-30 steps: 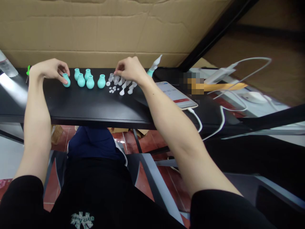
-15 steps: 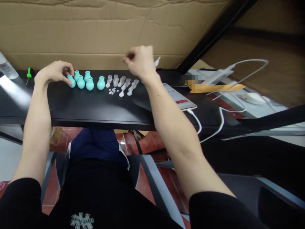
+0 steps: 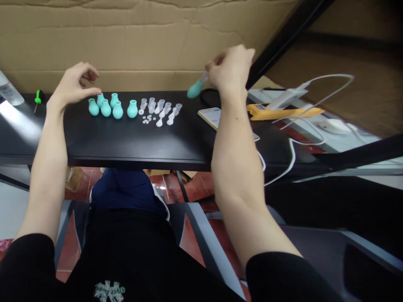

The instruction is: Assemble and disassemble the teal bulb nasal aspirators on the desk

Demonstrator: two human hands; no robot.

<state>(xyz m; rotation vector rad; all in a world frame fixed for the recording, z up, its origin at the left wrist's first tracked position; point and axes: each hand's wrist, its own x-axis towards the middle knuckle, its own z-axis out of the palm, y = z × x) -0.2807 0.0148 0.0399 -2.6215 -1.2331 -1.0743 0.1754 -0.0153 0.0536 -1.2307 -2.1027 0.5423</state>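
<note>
My left hand (image 3: 75,84) hovers with thumb and fingers apart just above the left end of a group of teal rubber bulbs (image 3: 117,110), which stand with their open necks up. Nothing is held in it. Over the back edge of the table my right hand (image 3: 233,69) pinches a teal bulb with a clear tip (image 3: 195,89) by its clear end; the bulb hangs down to the left, slightly blurred. Between the hands stand several clear plastic nozzles (image 3: 161,104), with white spoon-shaped pieces (image 3: 159,123) and small white discs (image 3: 147,120) in front.
A phone (image 3: 209,115) with a white cable lies partly behind my right forearm. To the right are a yellow tool (image 3: 283,112) and more white cable (image 3: 292,157). A green-handled screwdriver (image 3: 38,97) and a clear bottle (image 3: 10,90) are at the left. Cardboard (image 3: 141,42) rises behind the table.
My right hand has moved right and now shows the teal bulb with a clear tip hanging from its fingers. My left hand has let go of the leftmost bulb and risen slightly.
</note>
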